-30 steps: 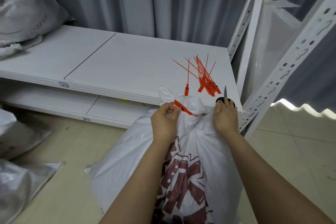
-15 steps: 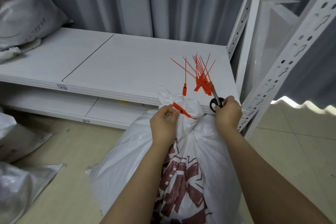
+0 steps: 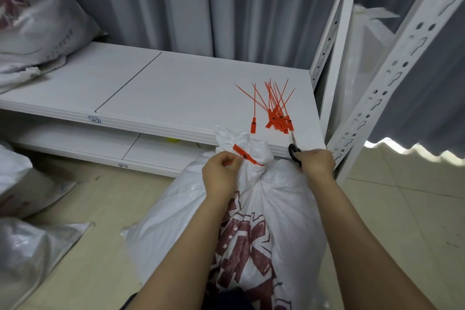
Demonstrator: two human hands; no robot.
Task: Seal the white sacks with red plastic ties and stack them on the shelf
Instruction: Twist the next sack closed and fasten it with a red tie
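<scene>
A white sack [image 3: 276, 199] with dark red print stands on the floor against the shelf edge. Its gathered neck is cinched by a red plastic tie [image 3: 245, 157]. My left hand [image 3: 221, 173] pinches the loose end of that tie at the left of the neck. My right hand [image 3: 315, 163] grips black-handled scissors [image 3: 293, 148], whose blades rest on the white shelf [image 3: 176, 88] and point at a bunch of several spare red ties [image 3: 275, 113].
A filled white sack [image 3: 32, 22] lies on the shelf at far left. More sacks [image 3: 22, 246] sit on the tan floor at left. Perforated white uprights [image 3: 392, 70] rise at the right. A grey curtain hangs behind.
My right hand took up the scissors from the shelf edge and has drawn them back toward the sack. My left hand stays on the tie.
</scene>
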